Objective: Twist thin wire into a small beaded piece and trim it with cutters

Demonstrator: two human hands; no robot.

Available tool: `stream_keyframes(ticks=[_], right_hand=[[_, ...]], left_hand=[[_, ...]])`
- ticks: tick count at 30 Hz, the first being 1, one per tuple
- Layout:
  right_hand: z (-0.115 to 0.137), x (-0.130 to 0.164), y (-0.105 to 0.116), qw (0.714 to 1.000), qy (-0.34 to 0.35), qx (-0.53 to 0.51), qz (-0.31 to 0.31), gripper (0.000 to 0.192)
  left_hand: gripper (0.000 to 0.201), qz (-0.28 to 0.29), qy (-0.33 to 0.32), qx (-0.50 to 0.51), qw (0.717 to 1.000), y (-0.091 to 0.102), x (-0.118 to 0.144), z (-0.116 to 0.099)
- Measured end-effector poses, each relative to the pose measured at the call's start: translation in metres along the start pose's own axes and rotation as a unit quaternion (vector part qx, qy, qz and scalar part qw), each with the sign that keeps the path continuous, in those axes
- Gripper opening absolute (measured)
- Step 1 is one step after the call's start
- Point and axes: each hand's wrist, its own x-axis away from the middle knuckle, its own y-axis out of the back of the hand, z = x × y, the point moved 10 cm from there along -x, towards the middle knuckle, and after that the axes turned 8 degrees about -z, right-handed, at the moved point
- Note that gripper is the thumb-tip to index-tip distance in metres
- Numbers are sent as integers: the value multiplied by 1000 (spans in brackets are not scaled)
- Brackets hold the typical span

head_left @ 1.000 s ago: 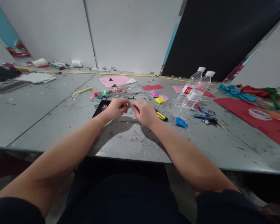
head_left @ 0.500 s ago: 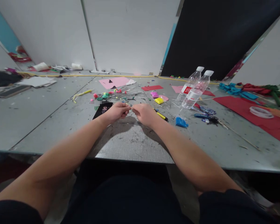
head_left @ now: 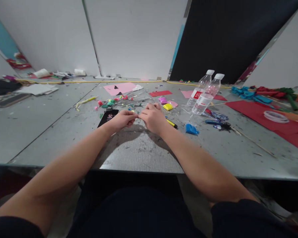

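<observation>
My left hand [head_left: 125,119] and my right hand [head_left: 151,118] meet at their fingertips above the grey table [head_left: 139,155]. The left thumb and forefinger are pinched together; whatever sits between them is too small to make out. My right fingers press against the same spot, the others curled and raised. Beside the left hand lies a black card or phone [head_left: 108,118]. A yellow and black tool [head_left: 172,123], perhaps a cutter, is partly hidden behind my right wrist. Just past the hands are thin wires with small coloured clay pieces [head_left: 123,98].
Packets of yellow [head_left: 168,106], pink [head_left: 163,100] and blue clay [head_left: 192,129] lie right of the hands. Two plastic bottles [head_left: 204,99] stand behind them. Farther right are keys [head_left: 221,124], red sheets [head_left: 253,115] and a clear tape roll [head_left: 276,116]. Pink paper [head_left: 119,88] lies at the back.
My right hand's fingers have lifted and spread a little, while its fingertips stay against the left hand's. The left hand stays in its pinch. The view has shifted slightly.
</observation>
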Motion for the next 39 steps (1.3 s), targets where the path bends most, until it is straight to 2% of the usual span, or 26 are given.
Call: stream_keyframes(ticks=[5, 8, 10, 12, 14, 17, 21, 24, 27, 30, 34, 39], right_hand=[[-13, 2, 11, 991, -76, -65, -91, 23], [-24, 9, 24, 971, -143, -83, -172, 25], [-29, 13, 28, 958, -179, -94, -203, 27], [-34, 14, 20, 949, -212, -137, -191, 28], [-40, 16, 3, 931, -253, -212, -158, 26], [-50, 20, -23, 883, -312, -326, -129, 25], [-61, 26, -46, 825, -371, -410, -116, 30], [-64, 26, -51, 799, -375, -452, -130, 34], [-66, 22, -45, 810, -351, -446, -149, 33], [-62, 18, -45, 818, -329, -453, -131, 29], [-55, 16, -43, 808, -307, -489, -117, 28], [-52, 17, -40, 803, -290, -505, -123, 38]], left_hand=[[30, -27, -24, 41, 999, 5, 1, -11], [27, -58, -43, 88, 993, 12, 3, -19], [20, -76, -46, 114, 989, 15, 3, -22], [13, -84, -40, 134, 987, 17, 4, -21], [11, -82, -27, 139, 987, 16, 4, -18], [13, -68, -15, 129, 989, 12, 4, -15], [10, -60, 6, 149, 987, 9, 6, -13], [4, -47, 34, 159, 986, 5, 7, -8], [5, -27, 46, 143, 988, 1, 8, -6], [9, -21, 58, 141, 988, 0, 9, -4], [8, -25, 79, 123, 989, 1, 11, -2], [12, -29, 50, 87, 994, 2, 12, -9]])
